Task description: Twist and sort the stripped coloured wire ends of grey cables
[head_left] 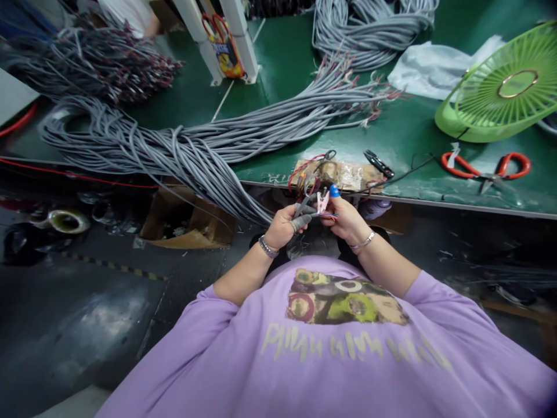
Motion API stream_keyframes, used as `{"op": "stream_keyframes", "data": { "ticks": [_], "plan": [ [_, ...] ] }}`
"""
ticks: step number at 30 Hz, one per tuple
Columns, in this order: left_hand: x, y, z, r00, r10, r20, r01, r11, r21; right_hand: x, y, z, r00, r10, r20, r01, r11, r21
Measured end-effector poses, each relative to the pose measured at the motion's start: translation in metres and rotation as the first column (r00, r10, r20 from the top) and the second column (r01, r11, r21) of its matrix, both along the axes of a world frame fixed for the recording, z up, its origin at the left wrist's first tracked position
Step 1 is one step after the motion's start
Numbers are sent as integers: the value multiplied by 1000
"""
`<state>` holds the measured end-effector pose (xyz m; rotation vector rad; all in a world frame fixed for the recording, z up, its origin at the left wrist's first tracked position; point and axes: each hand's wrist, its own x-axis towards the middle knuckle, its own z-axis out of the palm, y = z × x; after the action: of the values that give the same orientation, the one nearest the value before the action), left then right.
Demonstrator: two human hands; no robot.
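My left hand (285, 225) is closed round the end of a grey cable (243, 203) that runs in from the big grey bundle (174, 151) draped over the green table's edge. Grey finger cots cover its fingertips. My right hand (346, 217), with a blue cot on one fingertip, pinches a small pink clip-like tool (322, 202) and the thin coloured wires at the cable's end. Both hands meet just below the table edge, above my lap.
On the green table (404, 133) lie a green fan (505, 87), red-handled scissors (487, 168), a small black tool (378, 164), white plastic sheet (435, 67) and more grey cable coils (369, 23). A cardboard box (187, 220) and tape rolls (65, 220) sit on the dark floor at left.
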<state>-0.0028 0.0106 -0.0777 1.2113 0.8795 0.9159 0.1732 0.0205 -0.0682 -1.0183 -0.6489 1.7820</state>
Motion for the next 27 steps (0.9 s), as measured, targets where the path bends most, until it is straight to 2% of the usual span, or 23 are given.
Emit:
{"op": "stream_keyframes", "data": {
  "ticks": [6, 14, 21, 27],
  "plan": [
    [0, -1, 0, 999, 5, -41, -7, 999, -32, -6, 1, 8, 996, -80, -34, 80, 997, -23],
    [2, -5, 0, 993, -18, -118, 18, 1000, -5, -12, 0, 10, 990, -132, -41, 129, 989, -79],
    [-6, -8, 5, 994, -67, -86, 66, 998, -8, -8, -7, 1, 991, -76, -108, 67, 994, -89],
    [-22, -25, 3, 993, -106, -53, 104, 993, -53, 1, -12, -9, 992, 1, -128, -10, 997, -71]
  ]
}}
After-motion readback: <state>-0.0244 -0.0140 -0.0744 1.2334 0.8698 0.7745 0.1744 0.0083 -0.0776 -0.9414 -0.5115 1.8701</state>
